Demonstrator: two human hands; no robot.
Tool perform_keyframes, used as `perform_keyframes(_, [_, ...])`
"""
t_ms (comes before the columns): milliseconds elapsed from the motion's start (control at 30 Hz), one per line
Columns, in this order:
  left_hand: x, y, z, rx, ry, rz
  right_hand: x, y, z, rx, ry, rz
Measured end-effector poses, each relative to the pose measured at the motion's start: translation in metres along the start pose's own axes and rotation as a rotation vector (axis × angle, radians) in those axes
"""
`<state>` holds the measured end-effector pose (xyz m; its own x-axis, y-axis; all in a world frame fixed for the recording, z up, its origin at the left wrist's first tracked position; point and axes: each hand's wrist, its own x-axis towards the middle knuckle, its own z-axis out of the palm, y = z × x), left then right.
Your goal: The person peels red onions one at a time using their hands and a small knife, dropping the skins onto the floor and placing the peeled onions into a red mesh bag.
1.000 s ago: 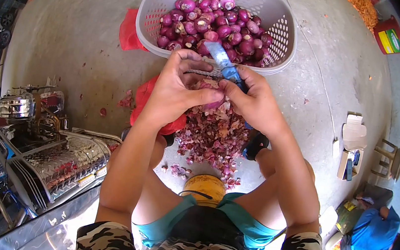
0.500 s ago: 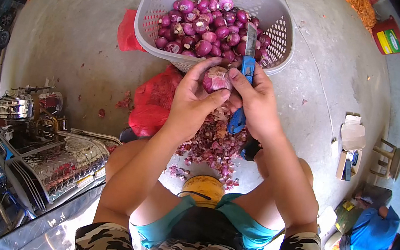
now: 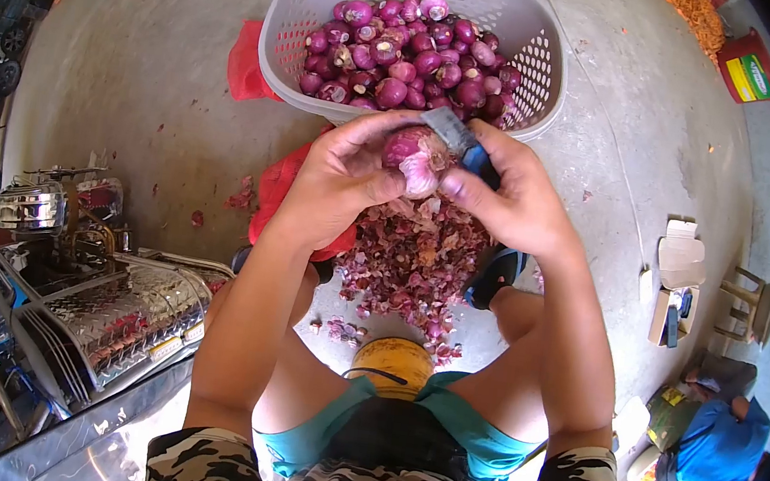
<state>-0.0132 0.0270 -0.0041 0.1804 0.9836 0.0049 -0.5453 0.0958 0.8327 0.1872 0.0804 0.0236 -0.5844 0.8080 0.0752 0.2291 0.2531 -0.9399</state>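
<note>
A purple onion (image 3: 414,159) with papery skin sits between my two hands, above the floor. My left hand (image 3: 347,173) is wrapped round its left side. In my right hand (image 3: 516,194) is a blue-handled knife (image 3: 451,129), its grey blade pointing up and left over the top of the onion; my right thumb touches the onion's right side. Beyond my hands stands a grey perforated basket (image 3: 274,35) holding several purple onions (image 3: 391,92). Below the hands lies a heap of onion skins (image 3: 411,263).
Red net bags (image 3: 278,191) lie left of the skins. A yellow container (image 3: 392,366) is between my legs. Shiny metal equipment (image 3: 108,303) stands at left. At right are an open cardboard box (image 3: 680,267), a small wooden stool (image 3: 740,305) and a person in blue (image 3: 720,450).
The knife has swung from upright to tilted left, its blade now over the onion. The onion has turned, and my hands have moved slightly apart and changed their hold.
</note>
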Motion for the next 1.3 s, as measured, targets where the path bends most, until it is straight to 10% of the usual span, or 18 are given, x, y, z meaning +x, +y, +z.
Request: perform_keyframes(1300, [0.005,-0.005,-0.004,0.063,0.082,0.237,0.000,0.005,0.027,0.020,-0.107,0.045])
